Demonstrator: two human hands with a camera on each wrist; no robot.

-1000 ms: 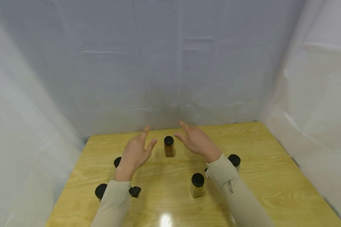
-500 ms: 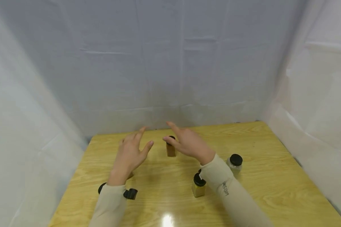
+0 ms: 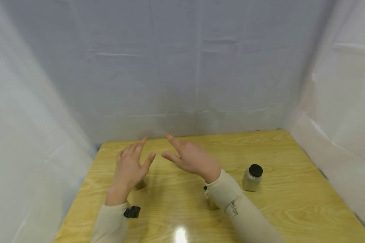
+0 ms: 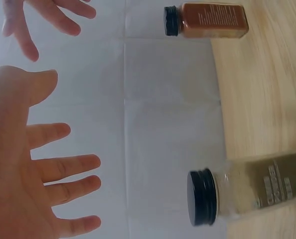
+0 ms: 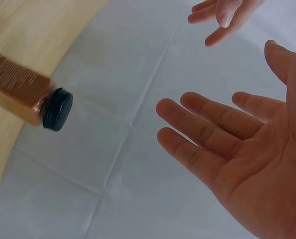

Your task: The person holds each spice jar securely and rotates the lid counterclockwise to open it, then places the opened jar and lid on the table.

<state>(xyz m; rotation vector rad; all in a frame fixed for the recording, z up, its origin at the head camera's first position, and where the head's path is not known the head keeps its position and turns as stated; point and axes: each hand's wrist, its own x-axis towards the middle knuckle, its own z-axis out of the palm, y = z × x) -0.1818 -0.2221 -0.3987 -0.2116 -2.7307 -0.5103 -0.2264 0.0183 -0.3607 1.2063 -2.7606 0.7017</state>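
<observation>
My left hand (image 3: 129,168) hovers over the left part of the table with its fingers spread, holding nothing. Facing it, my right hand (image 3: 193,158) is also spread and free of any object; a narrow gap parts the two thumbs. A jar of red-brown powder with a black lid (image 5: 21,87) stands near the right hand, hidden behind it in the head view. Below the left hand is a jar of greenish-brown powder (image 4: 270,186), of which the head view shows only a lower corner. The right sleeve mostly covers a jar with yellowish contents (image 3: 212,204).
A clear, pale-filled jar with a black lid (image 3: 252,178) stands to the right on the wooden table (image 3: 292,189). White sheeting (image 3: 182,67) hangs behind the table and along both sides. A black device (image 3: 132,212) sits at the left cuff.
Both hands have shifted left, the right one farther, so the gap between them has narrowed. The right hand now hides the red-brown jar, and its sleeve no longer overlaps the clear jar.
</observation>
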